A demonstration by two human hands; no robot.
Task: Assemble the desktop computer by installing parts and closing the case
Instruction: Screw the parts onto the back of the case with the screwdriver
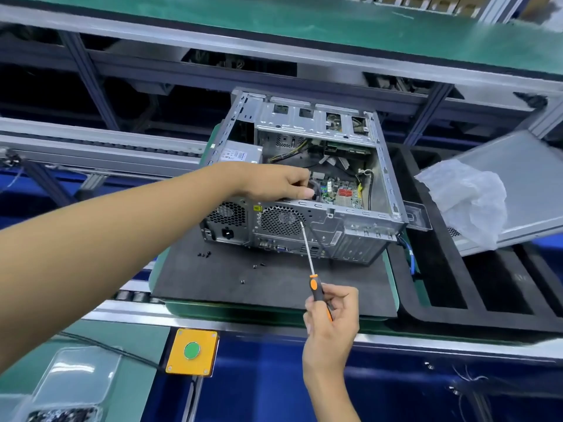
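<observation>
An open metal computer case [335,229] lies on its side on a black foam mat [274,284], rear panel toward me, with the motherboard [341,190] visible inside. My left hand [274,182] reaches over the rear edge into the case, and its fingers curl round a dark fan-like part just behind the rear fan grille [281,220]. My right hand [332,318] grips the orange and black handle of a screwdriver [313,278], whose tip touches the rear panel beside the grille. Several small black screws [207,254] lie loose on the mat.
The case's side panel [524,184] leans at the right with a crumpled plastic bag [469,202] on it, over a black foam tray [487,293]. A yellow box with a green button [192,351] sits at the near edge. A clear plastic tray [76,379] sits at lower left.
</observation>
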